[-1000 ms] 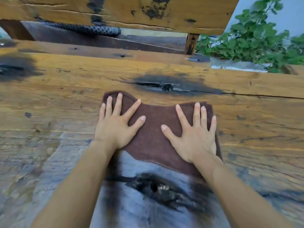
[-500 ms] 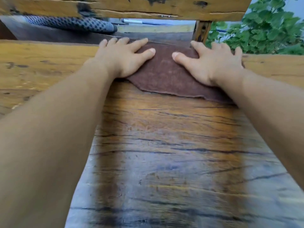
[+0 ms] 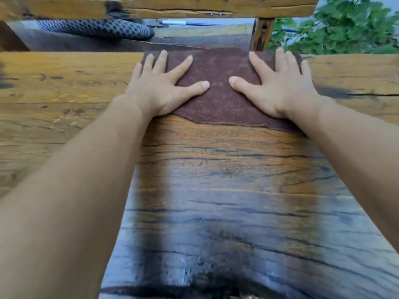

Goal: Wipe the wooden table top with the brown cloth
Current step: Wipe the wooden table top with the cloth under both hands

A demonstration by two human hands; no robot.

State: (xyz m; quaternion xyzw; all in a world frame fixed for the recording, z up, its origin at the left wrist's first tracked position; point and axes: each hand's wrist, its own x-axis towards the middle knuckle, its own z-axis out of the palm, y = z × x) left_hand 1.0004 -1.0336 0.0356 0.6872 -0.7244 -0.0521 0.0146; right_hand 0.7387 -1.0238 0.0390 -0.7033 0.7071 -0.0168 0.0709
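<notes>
The brown cloth (image 3: 218, 100) lies flat on the wooden table top (image 3: 64, 83), right at its far edge. My left hand (image 3: 159, 91) presses flat on the cloth's left side with fingers spread. On the right side, my right hand (image 3: 280, 89) presses the same way. Neither hand grips the cloth; both palms bear down on it. Both arms are stretched far forward. A darker, damp-looking band (image 3: 226, 180) runs across the wood from the cloth back toward me.
Beyond the far edge stands a wooden beam (image 3: 172, 5) on a post (image 3: 261, 33). A checked cushion (image 3: 97, 29) lies behind at left. Green plants (image 3: 345, 29) fill the upper right. Dark knots and cracks mark the planks.
Both hands have pushed the cloth away from me, from the middle of the table to its far edge, leaving a darker streak. Over the last half second they have barely moved.
</notes>
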